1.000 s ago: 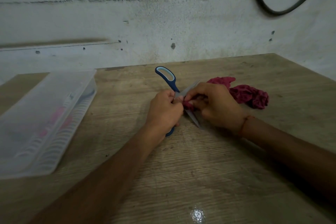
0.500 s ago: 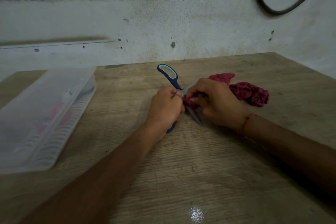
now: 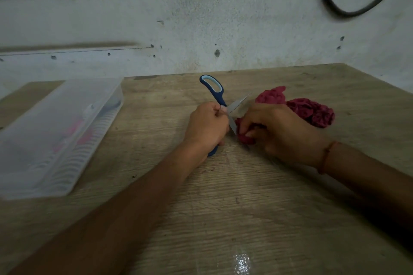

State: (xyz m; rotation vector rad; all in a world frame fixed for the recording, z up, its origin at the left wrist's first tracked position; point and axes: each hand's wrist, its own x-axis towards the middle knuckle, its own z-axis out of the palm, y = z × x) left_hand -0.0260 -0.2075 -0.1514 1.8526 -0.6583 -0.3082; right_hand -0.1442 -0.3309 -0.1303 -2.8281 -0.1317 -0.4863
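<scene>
Scissors [image 3: 220, 99] more splayed, seemingly, on wooden table [image 3: 245, 207]

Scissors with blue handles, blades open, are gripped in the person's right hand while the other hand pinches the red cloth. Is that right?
Not quite. The head view shows the scissors gripped in the left hand, not the right. The rest holds: the blades are open, and the other hand, the right hand, pinches the red cloth.

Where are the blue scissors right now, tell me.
In the head view the blue scissors are at the middle of the wooden table, blades open, gripped by the left hand. The right hand holds the red cloth just to their right.
</scene>
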